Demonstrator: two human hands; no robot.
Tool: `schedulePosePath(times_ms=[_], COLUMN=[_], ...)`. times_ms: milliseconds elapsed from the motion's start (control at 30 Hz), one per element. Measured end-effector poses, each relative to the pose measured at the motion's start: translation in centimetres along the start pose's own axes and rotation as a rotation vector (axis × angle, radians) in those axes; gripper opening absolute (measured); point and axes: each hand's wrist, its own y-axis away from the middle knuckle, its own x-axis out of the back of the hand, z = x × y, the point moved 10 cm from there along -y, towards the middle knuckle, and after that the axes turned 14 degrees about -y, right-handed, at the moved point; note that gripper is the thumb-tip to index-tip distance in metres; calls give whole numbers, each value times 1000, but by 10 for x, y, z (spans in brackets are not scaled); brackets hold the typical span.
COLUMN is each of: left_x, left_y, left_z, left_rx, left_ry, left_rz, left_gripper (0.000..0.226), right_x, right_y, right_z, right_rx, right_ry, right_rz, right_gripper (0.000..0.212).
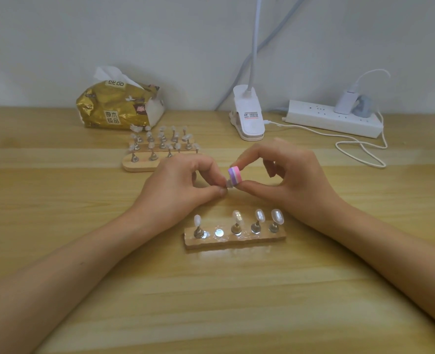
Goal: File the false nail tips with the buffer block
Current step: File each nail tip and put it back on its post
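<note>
My right hand [285, 172] pinches a small pink and purple buffer block [234, 176] between thumb and forefinger. My left hand [183, 182] pinches a small false nail tip on its metal peg [228, 184], mostly hidden by the fingertips, and the block touches it. Both hands hover above the near wooden stand [237, 238]. That stand carries several clear nail tips on metal pegs, and one round magnet spot [219, 233] on it is bare.
A second wooden stand [140, 166] with several nail tips sits behind my left hand. At the back lie a gold tissue pack [117, 108], a white clip lamp base [248, 116] and a power strip [334, 118] with a looped white cable [359, 149].
</note>
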Motion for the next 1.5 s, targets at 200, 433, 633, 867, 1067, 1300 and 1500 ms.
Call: schedulePosePath(times_ms=[200, 433, 633, 867, 1067, 1300, 1500], left_x=[-1, 0, -1, -1, 0, -2, -1], left_y=[0, 1, 0, 1, 1, 1, 1], left_z=[-1, -2, -2, -1, -1, -1, 0], left_rx=[14, 21, 30, 28, 18, 22, 13], left_ry=[8, 14, 14, 28, 34, 53, 66], left_rz=[-3, 1, 0, -4, -2, -15, -6], left_gripper=[20, 22, 23, 16, 14, 15, 17], right_x=[-1, 1, 0, -3, -2, -1, -2], right_y=[0, 2, 1, 2, 2, 1, 2], right_z=[1, 0, -3, -3, -4, -8, -12], right_rx=[3, 17, 47, 47, 45, 72, 107], right_ry=[-10, 1, 21, 2, 53, 110, 161], right_rz=[-2, 12, 7, -18, -22, -6, -6], right_gripper=[9, 12, 11, 10, 10, 10, 10])
